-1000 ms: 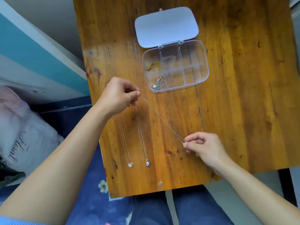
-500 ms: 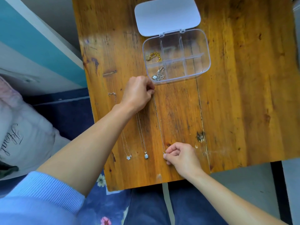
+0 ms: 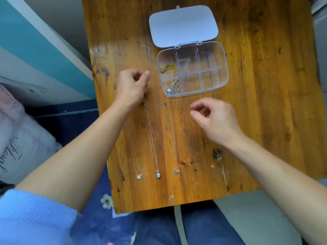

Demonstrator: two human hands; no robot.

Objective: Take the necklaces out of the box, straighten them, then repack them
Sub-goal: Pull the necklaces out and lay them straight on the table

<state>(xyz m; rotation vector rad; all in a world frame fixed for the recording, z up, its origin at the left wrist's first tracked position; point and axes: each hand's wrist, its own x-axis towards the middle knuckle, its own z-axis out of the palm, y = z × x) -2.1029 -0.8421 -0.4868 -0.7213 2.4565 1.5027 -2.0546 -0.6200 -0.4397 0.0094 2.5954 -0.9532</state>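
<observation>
Three thin silver necklaces lie straight and side by side on the wooden table (image 3: 256, 103): the left necklace (image 3: 134, 147), the middle necklace (image 3: 151, 138) and the right necklace (image 3: 171, 135), pendants toward me. My left hand (image 3: 131, 87) hovers over the upper ends of the left and middle chains, fingers loosely curled, nothing visible in them. My right hand (image 3: 215, 119) floats right of the right necklace, loosely curled and empty. The clear compartment box (image 3: 223, 71) stands open, holding a gold necklace (image 3: 169, 67) and a tangled silver necklace (image 3: 173, 88).
The box's white lid (image 3: 184, 25) lies flat behind it. The table's near edge is just past the pendants, above my lap in blue trousers (image 3: 203, 227). A pillow (image 3: 21, 138) and a teal wall are to the left.
Both hands have let go of the third necklace, which now lies straight on the table. My left hand has shifted left; my right hand has lifted up and to the right.
</observation>
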